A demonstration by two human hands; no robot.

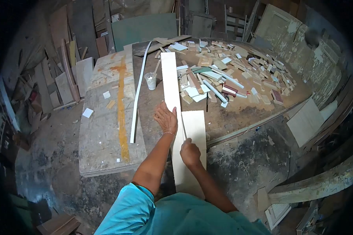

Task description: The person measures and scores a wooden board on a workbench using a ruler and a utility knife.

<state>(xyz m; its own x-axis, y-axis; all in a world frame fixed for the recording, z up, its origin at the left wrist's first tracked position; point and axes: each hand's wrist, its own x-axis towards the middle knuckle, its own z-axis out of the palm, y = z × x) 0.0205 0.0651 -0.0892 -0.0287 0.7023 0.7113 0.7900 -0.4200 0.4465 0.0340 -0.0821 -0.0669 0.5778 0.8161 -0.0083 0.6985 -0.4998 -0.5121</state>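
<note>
A long, narrow pale board (pixel 170 78) lies lengthwise in front of me. My left hand (pixel 167 117) grips its left edge, with the thumb across the top face and the fingers over the side. A second, wider pale board (pixel 194 125) lies partly under it and extends back toward my body. My right hand (pixel 190 152) is closed around a thin, narrow tool (pixel 184 127), which points away from me along the narrow board's right edge. The tool's exact kind is too small to make out, and my fist hides its handle.
Many wood offcuts (pixel 205 62) are piled on the brown worktable (pixel 239 119). A plastic cup (pixel 151 82) with white contents and a stick stands left of the narrow board. Beside it lies a long white strip (pixel 136 102). A stained panel (pixel 102 137) is farther left.
</note>
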